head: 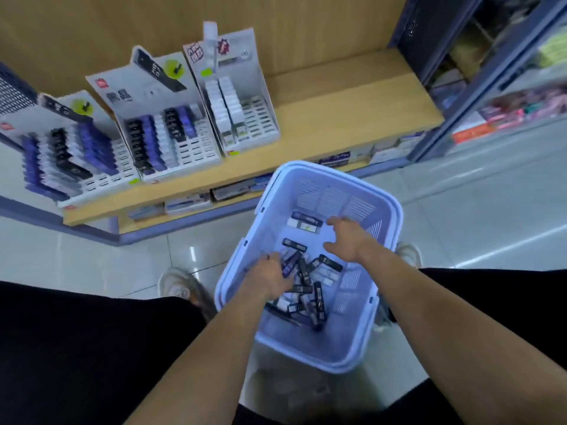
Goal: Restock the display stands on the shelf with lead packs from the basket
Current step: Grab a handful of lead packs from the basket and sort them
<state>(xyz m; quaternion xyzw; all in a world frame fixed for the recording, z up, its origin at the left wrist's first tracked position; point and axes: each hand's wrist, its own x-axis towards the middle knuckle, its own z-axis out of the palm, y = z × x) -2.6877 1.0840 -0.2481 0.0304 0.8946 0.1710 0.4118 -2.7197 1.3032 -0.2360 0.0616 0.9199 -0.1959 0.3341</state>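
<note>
The loose lead packs (305, 289) lie heaped on the floor of a lilac plastic basket (306, 351), most of them toward its 7 o'clock side, with two more lying apart at 12 o'clock. The left hand (270, 279) reaches into the heap from 8 o'clock, fingers curled round a purple pack (290, 264) that sticks out past the knuckles. The right hand (346, 240) hovers above the packs at the basket's 2 o'clock side, fingers spread and holding nothing.

The basket stands on a glossy tiled floor (107, 265) between two pale shoes (178, 286), with dark-clad knees at 4 and 8 o'clock. From the basket, a low wooden shelf (337, 118) runs from 9 to 1 o'clock. Three tilted display stands sit on it side by side: the left stand (70, 148) and middle stand (159, 127) are partly filled with purple, black and white packs, and the right stand (242, 102) holds two white rows beside empty slots.
</note>
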